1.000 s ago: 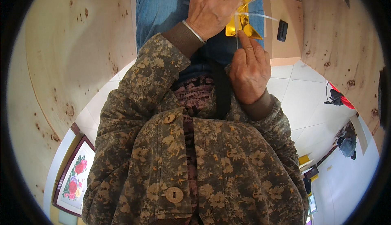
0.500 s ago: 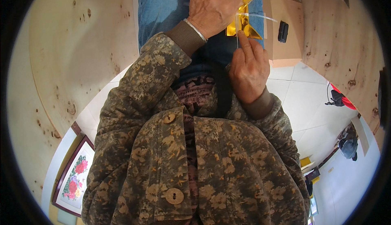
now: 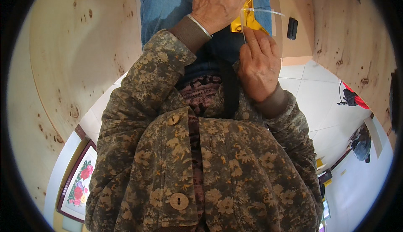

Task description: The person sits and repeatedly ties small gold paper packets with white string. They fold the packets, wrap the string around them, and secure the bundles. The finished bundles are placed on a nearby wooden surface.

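One shiny golden foil piece [image 3: 252, 21] lies over the blue denim right leg [image 3: 265, 1], right of the curled left hand [image 3: 220, 5], just beyond the close-fingered right hand [image 3: 260, 66]; whether either pinches, I can't tell.

The left hand [image 3: 219, 5] was at the foil's [image 3: 253, 22] left, the right hand [image 3: 260, 66] at its near edge, a carton [image 3: 296, 7] rightward.

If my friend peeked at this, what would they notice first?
Probably the shiny gold piece near the top, over the jeans, with the left hand and right hand at it. Next, maybe, the big flowery brown jacket filling the middle and bottom. The framed flower picture at lower left is bright too.
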The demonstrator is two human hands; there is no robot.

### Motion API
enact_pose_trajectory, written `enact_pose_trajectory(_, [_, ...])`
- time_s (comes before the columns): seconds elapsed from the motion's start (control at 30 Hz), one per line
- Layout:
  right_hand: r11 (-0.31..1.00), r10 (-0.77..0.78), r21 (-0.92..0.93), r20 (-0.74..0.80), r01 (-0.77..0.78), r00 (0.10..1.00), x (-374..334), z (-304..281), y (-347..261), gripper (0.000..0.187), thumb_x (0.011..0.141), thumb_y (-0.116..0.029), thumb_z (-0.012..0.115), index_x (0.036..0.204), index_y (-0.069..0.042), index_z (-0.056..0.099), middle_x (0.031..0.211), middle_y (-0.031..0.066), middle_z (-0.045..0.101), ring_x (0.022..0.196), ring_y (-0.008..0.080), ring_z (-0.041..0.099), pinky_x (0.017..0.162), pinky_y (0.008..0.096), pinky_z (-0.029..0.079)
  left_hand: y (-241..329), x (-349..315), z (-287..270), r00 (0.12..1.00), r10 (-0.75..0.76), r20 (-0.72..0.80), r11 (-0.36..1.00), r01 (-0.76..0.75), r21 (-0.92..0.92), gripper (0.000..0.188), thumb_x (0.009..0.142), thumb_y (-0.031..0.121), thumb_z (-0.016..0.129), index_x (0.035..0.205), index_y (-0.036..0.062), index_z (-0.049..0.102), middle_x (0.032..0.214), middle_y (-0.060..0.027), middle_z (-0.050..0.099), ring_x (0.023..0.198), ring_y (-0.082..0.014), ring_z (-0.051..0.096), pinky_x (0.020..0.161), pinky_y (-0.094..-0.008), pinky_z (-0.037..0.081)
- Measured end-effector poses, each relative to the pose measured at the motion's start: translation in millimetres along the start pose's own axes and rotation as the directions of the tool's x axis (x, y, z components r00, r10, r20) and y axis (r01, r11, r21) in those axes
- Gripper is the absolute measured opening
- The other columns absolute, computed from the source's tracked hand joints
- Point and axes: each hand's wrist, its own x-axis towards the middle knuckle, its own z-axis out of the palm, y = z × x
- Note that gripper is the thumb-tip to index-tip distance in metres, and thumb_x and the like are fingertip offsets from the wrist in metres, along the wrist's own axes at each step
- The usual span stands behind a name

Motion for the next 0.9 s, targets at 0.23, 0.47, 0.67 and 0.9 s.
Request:
enact_pose_trajectory(0.23, [0.999,-0.013,0.030,0.054,0.011,0.998,4.9,-4.3,6.9,0.022,0.067,-0.005,0.063,0.085,0.007,0.067,0.122,0.0199,0.061,0.120,0.0327,0.053,0.107,0.0453,0.040,2.7,1.9,4.4,0.998,0.063,-0.029,0.988,-0.058,0.144,0.015,0.074,0.011,0.067,0.065,0.0101,0.055,0.065,-0.0077,0.049,0.068,-0.0263,0.053,0.084,-0.0471,0.045])
enact_pose_trajectory(0.47, [0.995,-0.022,0.097,0.045,0.017,0.999,12.4,-4.0,15.5,0.013,0.069,-0.003,0.064,0.077,0.006,0.069,0.130,0.0224,0.058,0.131,0.0351,0.046,0.112,0.0478,0.035,2.7,0.0,7.2,0.998,0.027,0.049,0.991,-0.033,0.127,0.015,0.073,0.012,0.066,0.065,0.0103,0.054,0.066,-0.0069,0.050,0.071,-0.0259,0.054,0.087,-0.0483,0.043])
enact_pose_trajectory(0.67, [0.988,-0.067,0.142,0.084,0.055,0.994,14.2,-2.5,24.7,0.012,0.068,-0.001,0.063,0.075,0.007,0.069,0.135,0.0229,0.056,0.136,0.0362,0.043,0.114,0.0488,0.031,3.1,0.9,2.4,0.999,0.035,0.025,0.995,-0.037,0.091,0.010,0.074,0.011,0.065,0.069,0.0095,0.057,0.070,-0.0071,0.051,0.073,-0.0258,0.054,0.088,-0.0492,0.044])
enact_pose_trajectory(0.9, [0.991,-0.063,0.123,0.150,0.045,0.987,20.4,-7.7,26.2,0.013,0.067,-0.004,0.065,0.076,0.004,0.071,0.133,0.0220,0.057,0.133,0.0389,0.044,0.115,0.0504,0.028,4.1,1.4,-1.9,0.999,0.022,0.041,0.996,-0.026,0.089,0.008,0.075,0.010,0.064,0.070,0.0091,0.057,0.070,-0.0071,0.051,0.073,-0.0260,0.054,0.089,-0.0494,0.044])
